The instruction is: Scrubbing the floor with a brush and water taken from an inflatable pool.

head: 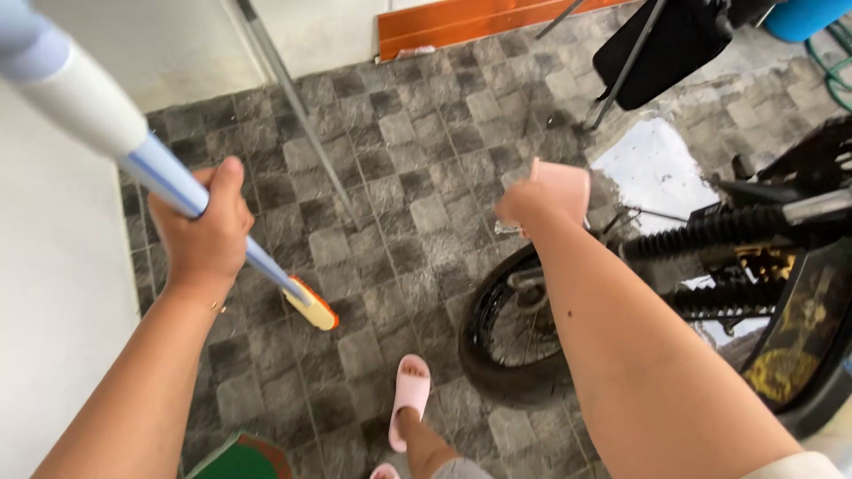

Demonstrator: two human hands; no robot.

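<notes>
My left hand [206,232] is closed round the blue and white handle [106,124] of a long brush. Its orange and yellow head [312,304] rests on the wet grey tiled floor [399,177]. My right hand [525,206] is stretched forward and grips a pink cup-like container [564,186], held above the floor beside a motorcycle's rear wheel [508,330]. My foot in a pink slipper [408,395] stands just left of that wheel.
A motorcycle [763,266] fills the right side. A grey metal pole [302,115] leans across the floor from the white wall. A puddle [657,168] lies by a black folding stand [657,44]. A green mat corner [240,457] shows at the bottom.
</notes>
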